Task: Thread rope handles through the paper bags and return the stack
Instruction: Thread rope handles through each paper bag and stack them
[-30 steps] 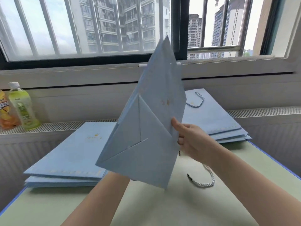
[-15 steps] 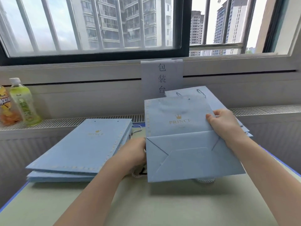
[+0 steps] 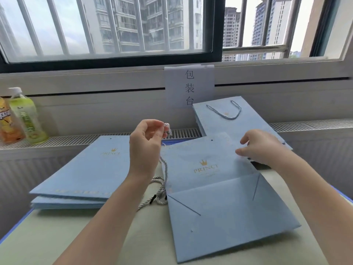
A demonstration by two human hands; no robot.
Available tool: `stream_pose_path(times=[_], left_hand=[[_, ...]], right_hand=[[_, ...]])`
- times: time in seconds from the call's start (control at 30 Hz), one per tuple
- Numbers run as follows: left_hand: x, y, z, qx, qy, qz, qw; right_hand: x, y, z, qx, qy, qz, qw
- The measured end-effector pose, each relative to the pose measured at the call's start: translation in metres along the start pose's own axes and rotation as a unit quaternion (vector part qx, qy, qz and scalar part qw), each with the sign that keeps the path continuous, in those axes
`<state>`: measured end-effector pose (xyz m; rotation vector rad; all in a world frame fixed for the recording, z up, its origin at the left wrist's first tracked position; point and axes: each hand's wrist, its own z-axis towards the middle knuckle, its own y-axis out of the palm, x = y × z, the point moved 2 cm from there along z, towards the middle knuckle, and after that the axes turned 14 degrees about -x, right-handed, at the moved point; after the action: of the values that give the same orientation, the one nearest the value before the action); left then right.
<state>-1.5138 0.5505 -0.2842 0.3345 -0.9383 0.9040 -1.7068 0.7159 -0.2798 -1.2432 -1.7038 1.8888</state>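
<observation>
Our left hand (image 3: pixel 146 148) pinches the end of a white-and-grey twisted rope handle (image 3: pixel 162 185) above the table; the rope trails down to loose coils beside the bag. Our right hand (image 3: pixel 261 147), fingers relaxed, rests on the flat light-blue paper bag (image 3: pixel 219 197) — lying on the pale green table (image 3: pixel 133 236) between two bag stacks (image 3: pixel 84 169).

Pale green bench (image 3: pixel 57 236) w/ blue edge: flat blue bag (image 3: pixel 219 203) btwn hands, bag stack (image 3: pixel 82 173) left of them, loose rope bundle (image 3: pixel 159 190) btwn stack & bag.
</observation>
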Motion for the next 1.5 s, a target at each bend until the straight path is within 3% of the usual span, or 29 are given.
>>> stream_pose_path(times=[0.07, 0.17, 0.33, 0.5, 0.57, 0.67, 0.77, 0.87, 0.97, 1.03, 1.2, 1.37, 1.43, 1.5], left_hand=[[0.003, 0.005, 0.000, -0.060, -0.012, -0.025, 0.998], [0.006, 0.017, -0.005, -0.160, -0.011, -0.010, 0.987], [0.006, 0.032, -0.013, -0.232, 0.015, 0.038, 0.972], [0.002, 0.028, -0.010, -0.186, -0.011, 0.062, 0.981], [0.000, 0.023, -0.007, -0.164, -0.014, 0.065, 0.984], [-0.005, 0.015, -0.003, -0.133, -0.035, 0.034, 0.990], [-0.014, 0.008, 0.000, -0.090, -0.094, 0.030, 0.991], [-0.030, 0.004, 0.003, -0.094, -0.180, 0.100, 0.974], [-0.038, 0.007, -0.002, -0.162, -0.239, 0.245, 0.925], [-0.038, 0.012, -0.005, -0.191, -0.263, 0.277, 0.904], [-0.032, 0.013, -0.006, -0.165, -0.295, 0.128, 0.932], [-0.024, 0.007, -0.003, -0.195, -0.363, 0.094, 0.906], [-0.022, 0.010, -0.004, -0.220, -0.352, 0.123, 0.902], [-0.021, 0.011, -0.006, -0.245, -0.315, 0.183, 0.898]], right_hand=[[-0.014, 0.004, -0.006, 0.024, -0.086, 0.012, 0.996], [-0.048, 0.022, -0.026, 0.008, -0.274, 0.069, 0.959], [-0.068, 0.042, -0.033, 0.054, -0.369, 0.061, 0.926], [-0.055, 0.033, -0.023, 0.128, -0.284, 0.033, 0.949], [-0.048, 0.025, -0.020, 0.163, -0.257, 0.123, 0.945], [-0.040, 0.014, -0.016, 0.137, -0.227, 0.319, 0.910], [-0.036, 0.010, -0.017, 0.132, -0.214, 0.398, 0.882], [-0.034, 0.009, -0.016, 0.130, -0.204, 0.414, 0.878], [-0.033, 0.009, -0.014, 0.086, -0.209, 0.449, 0.865], [-0.034, 0.011, -0.013, 0.048, -0.215, 0.493, 0.842], [-0.039, 0.010, -0.017, -0.050, -0.214, 0.623, 0.751], [-0.041, 0.009, -0.017, -0.136, -0.171, 0.753, 0.621], [-0.041, 0.012, -0.017, -0.151, -0.147, 0.765, 0.609], [-0.040, 0.016, -0.015, -0.149, -0.147, 0.740, 0.639]])
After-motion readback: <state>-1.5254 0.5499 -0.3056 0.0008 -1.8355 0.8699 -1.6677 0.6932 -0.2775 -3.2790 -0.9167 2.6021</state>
